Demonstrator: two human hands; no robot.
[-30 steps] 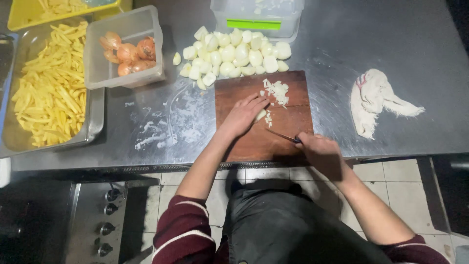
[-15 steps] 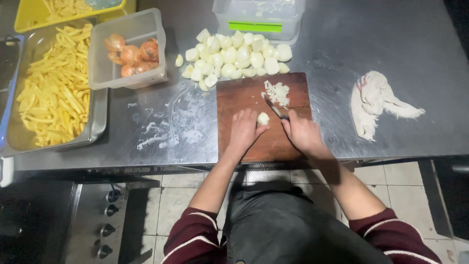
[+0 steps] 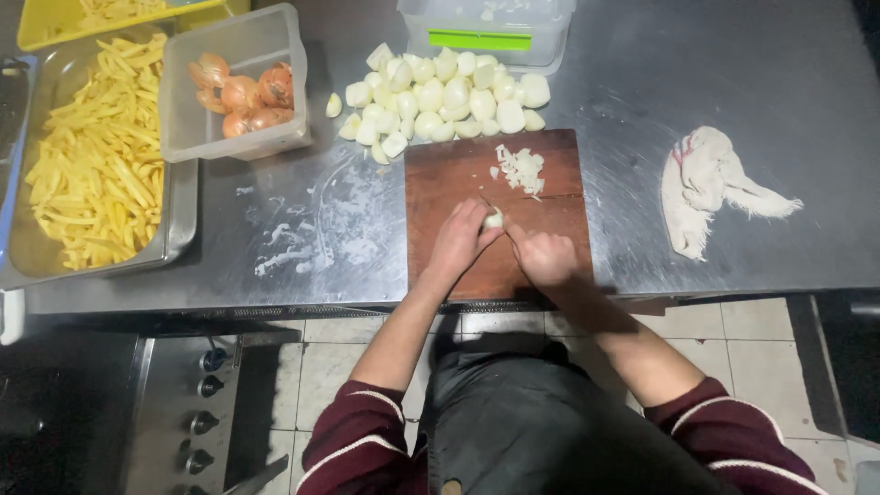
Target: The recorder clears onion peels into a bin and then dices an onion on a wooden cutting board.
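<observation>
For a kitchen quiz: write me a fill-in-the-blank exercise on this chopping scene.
1. The left hand holds an onion piece on the wooden ____.
2. The metal tray holds cut ____.
3. The clear tub holds unpeeled ____.
4. Right of the cutting board lies a crumpled ____.

Missing words: cutting board; fries; onions; cloth

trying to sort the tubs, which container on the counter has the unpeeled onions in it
The clear plastic tub beside the metal tray of cut fries. It holds brown-skinned onions; the lidded tub with a green strip does not.
</observation>
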